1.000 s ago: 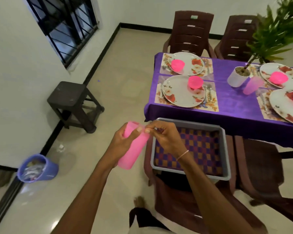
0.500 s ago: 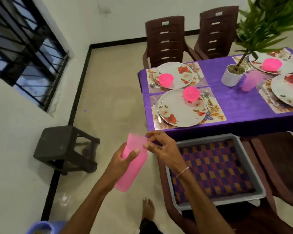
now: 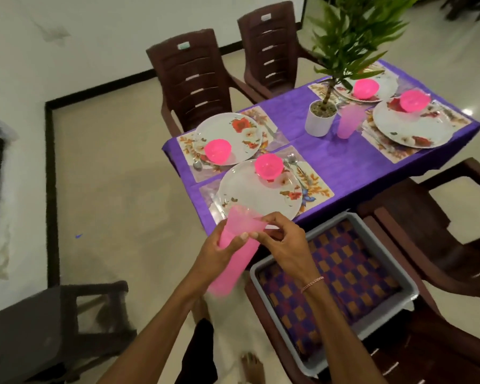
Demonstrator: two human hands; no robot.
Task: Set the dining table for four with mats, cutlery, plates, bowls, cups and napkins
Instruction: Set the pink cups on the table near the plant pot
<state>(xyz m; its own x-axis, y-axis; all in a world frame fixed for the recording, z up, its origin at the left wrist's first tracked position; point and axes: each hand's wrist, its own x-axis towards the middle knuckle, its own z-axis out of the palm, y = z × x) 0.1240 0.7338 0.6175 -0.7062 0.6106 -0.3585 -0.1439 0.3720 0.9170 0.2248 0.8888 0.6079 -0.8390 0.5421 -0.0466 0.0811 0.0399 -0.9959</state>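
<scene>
**Holding pink cups [image 3: 230, 273] by the table [image 3: 341, 159]**

Low centre, your left hand [image 3: 219, 253] curls its fingers round the stacked pink cups; your right hand [image 3: 284, 245] pinches the top rim; both hover at the near corner of the purple-clothed table, laid with mats [image 3: 313, 187], plates [image 3: 250, 195] and pink bowls [image 3: 268, 166]; a grey tray [image 3: 406, 293] sits on a chair [image 3: 263, 325], lower right; cream floor [image 3: 117, 189] and a dark stool [image 3: 25, 333] lie left.
</scene>
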